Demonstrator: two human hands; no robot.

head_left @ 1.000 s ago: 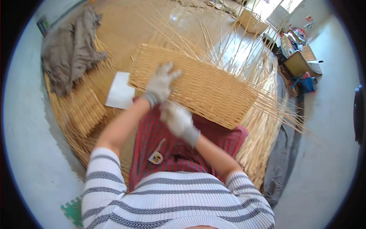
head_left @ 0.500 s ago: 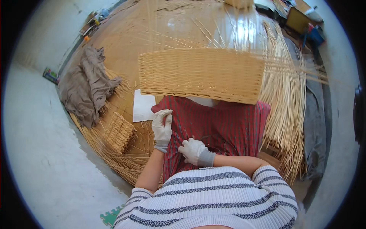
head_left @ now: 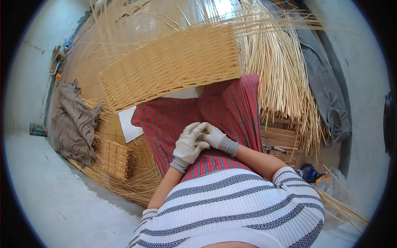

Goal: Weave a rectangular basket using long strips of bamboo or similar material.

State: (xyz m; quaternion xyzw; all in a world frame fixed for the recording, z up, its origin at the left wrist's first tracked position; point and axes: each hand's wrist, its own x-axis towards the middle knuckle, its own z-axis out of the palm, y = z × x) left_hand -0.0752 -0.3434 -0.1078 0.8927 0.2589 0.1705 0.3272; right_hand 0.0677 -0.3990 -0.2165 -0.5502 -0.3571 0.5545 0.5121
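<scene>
My left hand (head_left: 187, 148) and my right hand (head_left: 216, 138), both in pale grey work gloves, rest clasped together on a red striped cloth (head_left: 235, 103) spread over my lap. The left glove's fingers wrap over the right glove's fingers, and I see no object between them. Just beyond the cloth lies a large woven wicker panel (head_left: 173, 66), tilted, with loose rod ends sticking out at its far side. Neither hand touches it.
A bundle of pale willow rods (head_left: 277, 70) lies to the right, with a grey cloth (head_left: 326, 87) beyond it. A white sheet (head_left: 129, 124), a small woven piece (head_left: 117, 159) and a brown rag (head_left: 74, 120) lie left. Pliers (head_left: 275, 148) and a blue object (head_left: 310, 172) sit by my right elbow.
Both hands have left the wicker panel and drawn back to my lap, where they now meet. The view has swung, so the panel sits farther off and tilted.
</scene>
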